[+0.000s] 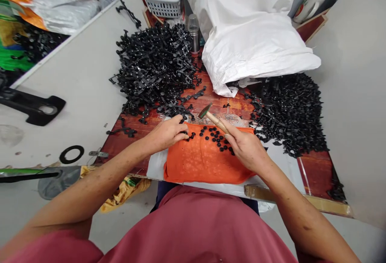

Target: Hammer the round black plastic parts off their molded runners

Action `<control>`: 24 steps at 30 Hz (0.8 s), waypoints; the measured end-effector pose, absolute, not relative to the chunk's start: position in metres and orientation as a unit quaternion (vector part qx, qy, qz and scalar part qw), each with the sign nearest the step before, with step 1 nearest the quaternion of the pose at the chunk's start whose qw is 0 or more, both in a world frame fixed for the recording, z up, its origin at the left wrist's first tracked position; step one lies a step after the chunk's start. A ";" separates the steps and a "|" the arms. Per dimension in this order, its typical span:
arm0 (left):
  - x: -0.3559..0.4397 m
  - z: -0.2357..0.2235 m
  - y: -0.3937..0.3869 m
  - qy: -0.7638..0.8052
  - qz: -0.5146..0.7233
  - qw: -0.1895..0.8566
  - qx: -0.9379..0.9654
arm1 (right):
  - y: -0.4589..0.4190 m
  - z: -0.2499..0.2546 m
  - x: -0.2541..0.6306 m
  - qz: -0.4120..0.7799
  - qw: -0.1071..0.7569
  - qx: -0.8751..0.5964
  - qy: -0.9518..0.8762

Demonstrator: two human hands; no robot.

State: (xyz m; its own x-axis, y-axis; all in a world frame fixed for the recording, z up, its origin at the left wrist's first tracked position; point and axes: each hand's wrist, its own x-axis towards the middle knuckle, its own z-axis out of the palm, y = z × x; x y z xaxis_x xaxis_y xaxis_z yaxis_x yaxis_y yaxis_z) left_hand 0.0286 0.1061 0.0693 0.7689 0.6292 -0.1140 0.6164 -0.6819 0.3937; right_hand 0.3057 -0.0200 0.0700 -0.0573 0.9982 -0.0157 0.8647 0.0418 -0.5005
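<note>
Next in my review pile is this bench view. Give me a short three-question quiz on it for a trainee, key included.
1. What tool does the person's right hand hold?
2. True or false: seen from the person, the white sack lies beyond the orange cloth.
3. The round black pieces beside the right hand rest on: A, the grey basket; B, the orange cloth; C, the white sack.

Key:
1. A hammer.
2. True.
3. B.

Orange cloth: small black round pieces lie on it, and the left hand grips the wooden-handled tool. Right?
Wrong hand: the head view shows the right hand gripping the wooden-handled tool. Small black round pieces do lie on the orange cloth.
</note>
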 end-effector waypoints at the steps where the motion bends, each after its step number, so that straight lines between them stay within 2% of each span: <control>1: 0.030 0.071 0.101 0.373 0.055 0.251 0.892 | -0.023 0.071 0.305 0.223 0.215 -0.659 -0.686; 6: 0.057 0.066 0.062 0.464 0.234 0.514 0.683 | -0.025 0.066 0.275 0.355 0.338 -0.627 -0.605; 10: 0.076 0.053 0.038 0.463 0.272 0.600 0.592 | -0.015 0.059 0.256 0.392 0.389 -0.604 -0.574; 12: 0.070 0.056 0.033 0.474 0.235 0.561 0.637 | -0.012 0.056 0.256 0.393 0.400 -0.608 -0.561; 13: 0.064 0.059 0.032 0.495 0.211 0.501 0.677 | -0.011 0.055 0.258 0.396 0.402 -0.613 -0.553; 16: 0.045 0.074 0.028 0.547 0.173 0.224 0.788 | -0.011 0.057 0.259 0.445 0.405 -0.608 -0.518; 18: 0.041 0.078 0.023 0.502 0.172 0.128 0.838 | -0.012 0.060 0.255 0.502 0.413 -0.579 -0.492; 21: 0.049 0.070 0.017 0.394 0.164 0.205 0.881 | -0.013 0.063 0.246 0.566 0.429 -0.535 -0.457; 24: 0.056 0.056 0.017 0.380 0.163 0.311 0.856 | -0.017 0.062 0.247 0.603 0.441 -0.521 -0.413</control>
